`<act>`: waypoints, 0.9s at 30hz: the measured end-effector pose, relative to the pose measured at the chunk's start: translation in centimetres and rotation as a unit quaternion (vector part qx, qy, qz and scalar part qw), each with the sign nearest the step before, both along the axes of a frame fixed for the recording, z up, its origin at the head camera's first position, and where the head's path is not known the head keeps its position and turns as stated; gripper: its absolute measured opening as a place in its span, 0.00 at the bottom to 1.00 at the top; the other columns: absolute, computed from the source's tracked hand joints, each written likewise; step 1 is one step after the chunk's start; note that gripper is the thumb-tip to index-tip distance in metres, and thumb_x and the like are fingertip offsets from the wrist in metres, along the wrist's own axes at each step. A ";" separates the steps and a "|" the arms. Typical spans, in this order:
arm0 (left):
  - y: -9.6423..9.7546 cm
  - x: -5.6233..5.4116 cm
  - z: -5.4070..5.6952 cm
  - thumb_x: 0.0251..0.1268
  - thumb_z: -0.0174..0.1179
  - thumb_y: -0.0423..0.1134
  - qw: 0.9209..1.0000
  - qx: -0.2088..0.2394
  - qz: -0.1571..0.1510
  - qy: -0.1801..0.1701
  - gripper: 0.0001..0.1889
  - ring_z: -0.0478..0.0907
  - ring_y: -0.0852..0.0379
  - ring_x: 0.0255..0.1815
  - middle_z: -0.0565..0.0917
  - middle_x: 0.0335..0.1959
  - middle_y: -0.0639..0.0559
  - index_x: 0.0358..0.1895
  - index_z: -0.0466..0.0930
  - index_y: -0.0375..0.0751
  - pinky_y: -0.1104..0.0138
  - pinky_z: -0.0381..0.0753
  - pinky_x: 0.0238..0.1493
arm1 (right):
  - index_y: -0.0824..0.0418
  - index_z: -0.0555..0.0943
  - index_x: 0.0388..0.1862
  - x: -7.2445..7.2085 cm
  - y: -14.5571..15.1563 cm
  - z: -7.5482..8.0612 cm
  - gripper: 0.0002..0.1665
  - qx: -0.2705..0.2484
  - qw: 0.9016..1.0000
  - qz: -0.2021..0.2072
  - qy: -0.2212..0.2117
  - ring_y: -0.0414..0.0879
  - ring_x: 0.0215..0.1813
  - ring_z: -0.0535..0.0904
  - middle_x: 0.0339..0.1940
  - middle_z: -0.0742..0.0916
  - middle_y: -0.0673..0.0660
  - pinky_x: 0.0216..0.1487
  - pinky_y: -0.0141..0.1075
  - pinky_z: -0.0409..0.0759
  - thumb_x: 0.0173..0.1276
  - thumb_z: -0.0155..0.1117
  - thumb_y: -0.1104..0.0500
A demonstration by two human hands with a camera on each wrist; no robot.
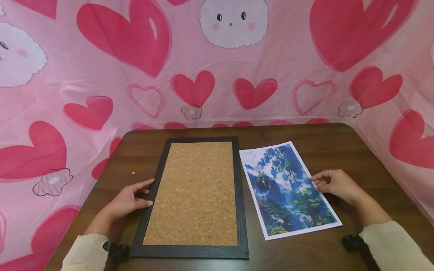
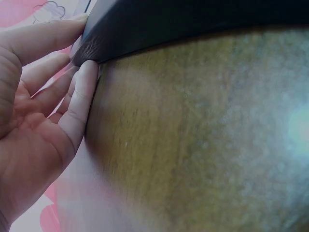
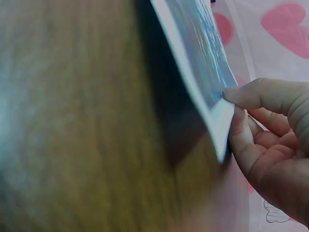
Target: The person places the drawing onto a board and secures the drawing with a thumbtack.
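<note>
A black-framed cork board (image 1: 194,195) lies on the table left of centre, its long sides running toward the far edge. Along its left side, the thumb and fingertips of my left hand (image 1: 127,199) touch the black frame (image 2: 145,29), spread apart and fairly straight. To the right of the board is a white-bordered landscape print (image 1: 288,188) showing blue mountains, clouds and green trees. My right hand (image 1: 339,184) pinches the right edge of this print between thumb and fingers. In the right wrist view, the fingers (image 3: 263,94) grip the paper's white border (image 3: 222,130).
The brown wooden table (image 1: 281,252) has rounded far corners. On it, left of the board, sits a small pale round piece (image 1: 133,173). A pink sheet with hearts (image 1: 255,92) hangs behind and at both sides. Dark devices (image 1: 116,250) are strapped at both wrists.
</note>
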State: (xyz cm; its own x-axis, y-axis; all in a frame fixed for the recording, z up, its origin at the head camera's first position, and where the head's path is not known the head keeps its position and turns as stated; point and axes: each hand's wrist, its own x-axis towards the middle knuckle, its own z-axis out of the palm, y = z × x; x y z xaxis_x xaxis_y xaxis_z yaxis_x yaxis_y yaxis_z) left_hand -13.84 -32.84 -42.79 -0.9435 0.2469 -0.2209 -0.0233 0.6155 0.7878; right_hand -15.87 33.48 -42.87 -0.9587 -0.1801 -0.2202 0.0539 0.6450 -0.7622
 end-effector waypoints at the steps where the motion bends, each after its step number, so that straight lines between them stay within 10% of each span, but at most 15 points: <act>1: 0.0 0.0 0.0 0.55 0.72 0.41 1.000 0.000 0.000 -0.001 0.41 0.72 0.43 0.55 0.76 0.54 0.39 0.73 0.63 0.39 0.69 0.79 0.46 | 0.73 0.81 0.49 0.0 0.0 0.0 0.17 -0.007 1.000 0.001 -0.003 0.51 0.37 0.81 0.35 0.85 0.59 0.39 0.35 0.84 0.62 0.69 0.68; 12: 0.2 0.2 0.4 0.56 0.72 0.40 1.000 -0.002 -0.004 -0.002 0.41 0.72 0.43 0.56 0.76 0.55 0.38 0.73 0.63 0.38 0.67 0.80 0.46 | 0.79 0.73 0.52 0.1 0.7 -0.5 0.23 -0.133 0.991 -0.014 -0.019 0.49 0.37 0.83 0.37 0.85 0.60 0.41 0.35 0.84 0.63 0.67 0.68; 21: 0.2 0.2 0.4 0.55 0.72 0.41 1.000 -0.014 -0.001 0.000 0.41 0.72 0.42 0.56 0.76 0.54 0.38 0.73 0.64 0.39 0.68 0.79 0.47 | 0.56 0.82 0.55 0.2 1.2 -0.6 0.20 -0.304 0.946 0.054 -0.098 0.46 0.42 0.84 0.40 0.86 0.54 0.47 0.37 0.83 0.70 0.58 0.72; 27: 0.2 0.1 0.4 0.56 0.72 0.42 1.000 -0.013 -0.006 0.003 0.41 0.71 0.42 0.56 0.76 0.55 0.38 0.73 0.64 0.40 0.67 0.79 0.48 | 0.67 0.76 0.61 0.3 0.6 -0.7 0.20 -0.336 0.931 0.080 -0.117 0.47 0.47 0.85 0.45 0.87 0.53 0.49 0.38 0.82 0.71 0.54 0.73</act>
